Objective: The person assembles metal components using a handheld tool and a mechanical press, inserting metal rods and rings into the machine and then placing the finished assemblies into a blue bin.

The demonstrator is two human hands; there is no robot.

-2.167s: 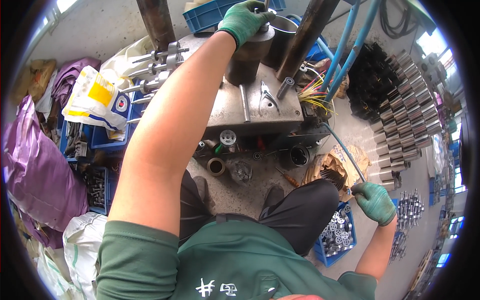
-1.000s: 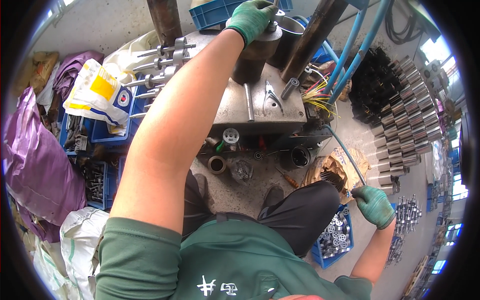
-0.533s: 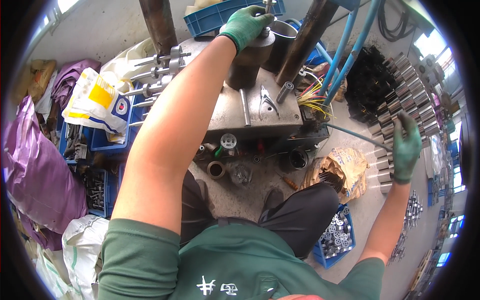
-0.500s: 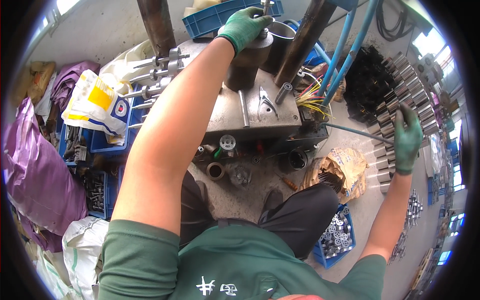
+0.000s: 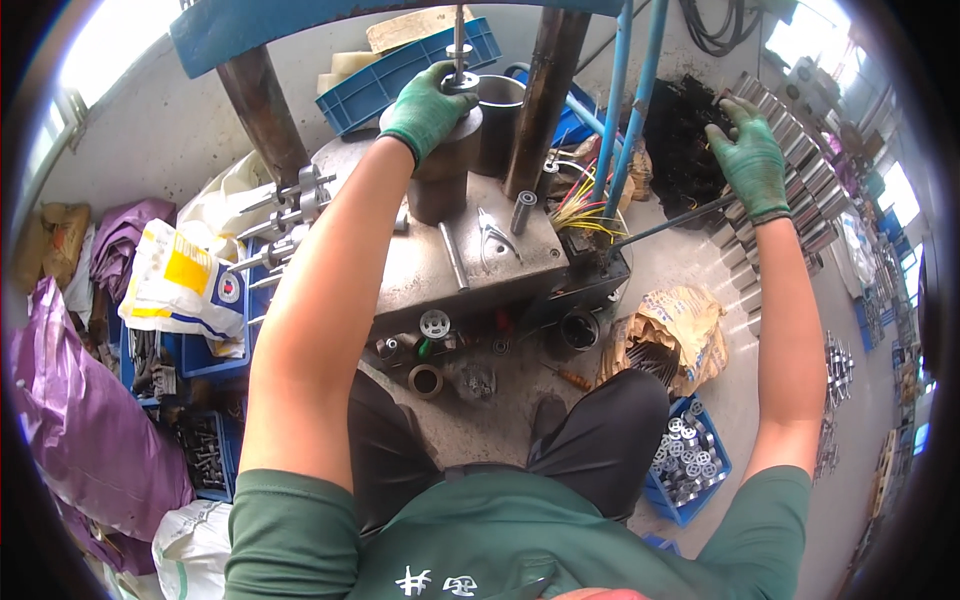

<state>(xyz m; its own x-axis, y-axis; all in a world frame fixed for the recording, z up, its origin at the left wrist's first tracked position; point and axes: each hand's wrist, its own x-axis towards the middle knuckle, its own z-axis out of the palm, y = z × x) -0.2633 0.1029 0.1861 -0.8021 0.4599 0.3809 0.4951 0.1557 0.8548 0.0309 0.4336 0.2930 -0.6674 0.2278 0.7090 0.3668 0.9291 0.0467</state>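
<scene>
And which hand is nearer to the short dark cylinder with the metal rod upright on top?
Left. The left hand is at the top of the short dark cylinder, by the metal rod. The right hand is well away to the right, beyond the blue pipes.

A pale, off-white wall (image 5: 150,150) runs behind the work area, scuffed with dark specks low down. Bright windows glare at the upper left (image 5: 115,45) and upper right (image 5: 815,38), with more panes along the right edge, their white light washing out nearby surfaces. The floor (image 5: 480,425) is grey, stained and speckled in the middle, smoother and paler toward the right.
</scene>
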